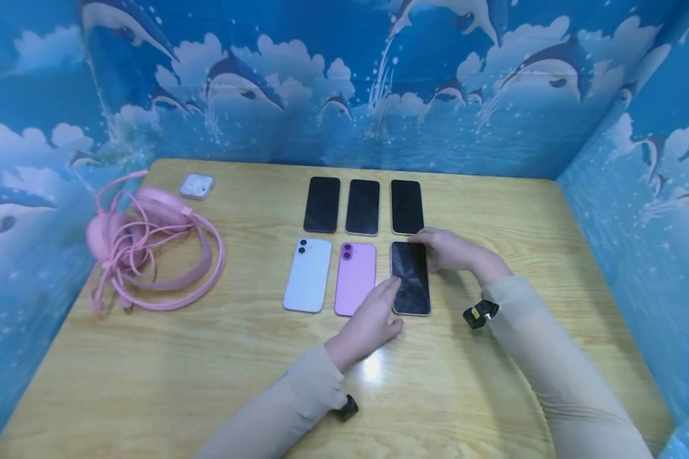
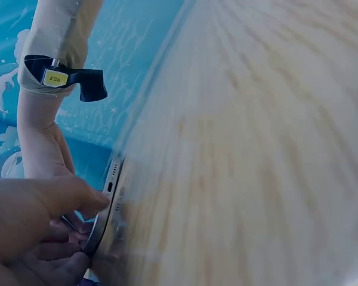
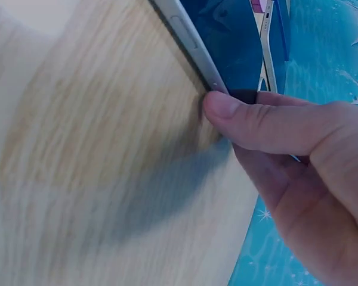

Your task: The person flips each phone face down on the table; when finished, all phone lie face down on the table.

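A smartphone (image 1: 410,287) lies with its dark, glossy screen up at the right of the front row. My left hand (image 1: 370,322) holds it by the lower left corner. In the left wrist view its thumb (image 2: 89,199) is at the phone's bottom edge, with the other fingers curled along the side. At the upper right corner my right hand (image 1: 450,250) pinches the same phone, its thumb (image 3: 227,110) against the side edge in the right wrist view. Beside it, partly behind the left hand, is a pink phone (image 1: 356,274) with its back up.
A white phone (image 1: 308,275) lies back up, left of the pink one. Behind are three dark-screened phones, left (image 1: 322,204), middle (image 1: 363,207) and right (image 1: 406,207). Pink headphones (image 1: 161,245) with tangled cable and a small white case (image 1: 197,186) occupy the table's left.
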`<state>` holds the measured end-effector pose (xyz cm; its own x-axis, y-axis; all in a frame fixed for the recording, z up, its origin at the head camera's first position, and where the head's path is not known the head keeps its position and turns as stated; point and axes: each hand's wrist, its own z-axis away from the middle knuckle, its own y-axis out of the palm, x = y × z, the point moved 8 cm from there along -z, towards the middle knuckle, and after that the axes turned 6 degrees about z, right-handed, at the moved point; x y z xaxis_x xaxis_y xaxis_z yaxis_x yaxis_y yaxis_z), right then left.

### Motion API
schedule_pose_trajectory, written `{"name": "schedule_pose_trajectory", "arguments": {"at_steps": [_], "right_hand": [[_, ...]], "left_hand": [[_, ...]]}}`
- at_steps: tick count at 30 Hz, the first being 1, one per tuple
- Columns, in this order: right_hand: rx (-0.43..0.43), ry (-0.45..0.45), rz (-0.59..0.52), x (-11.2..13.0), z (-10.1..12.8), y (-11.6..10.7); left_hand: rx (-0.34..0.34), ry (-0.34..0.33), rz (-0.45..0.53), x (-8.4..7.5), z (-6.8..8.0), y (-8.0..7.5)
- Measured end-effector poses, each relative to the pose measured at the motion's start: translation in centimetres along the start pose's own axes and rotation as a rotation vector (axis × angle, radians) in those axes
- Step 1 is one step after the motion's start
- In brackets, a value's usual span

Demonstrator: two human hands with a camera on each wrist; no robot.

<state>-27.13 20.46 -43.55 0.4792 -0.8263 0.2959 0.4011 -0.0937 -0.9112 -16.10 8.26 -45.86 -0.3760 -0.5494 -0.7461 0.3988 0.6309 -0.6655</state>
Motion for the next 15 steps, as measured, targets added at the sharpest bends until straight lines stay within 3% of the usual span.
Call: {"name": "schedule_pose_trajectory", "arguments": {"at_steps": [15], "right_hand": [[-0.08,-0.041,-0.044,-0.14,0.1,0.34]], "left_hand": [[-0.119,0.037,-0.068,-0.34,0.05,-0.06]]}}
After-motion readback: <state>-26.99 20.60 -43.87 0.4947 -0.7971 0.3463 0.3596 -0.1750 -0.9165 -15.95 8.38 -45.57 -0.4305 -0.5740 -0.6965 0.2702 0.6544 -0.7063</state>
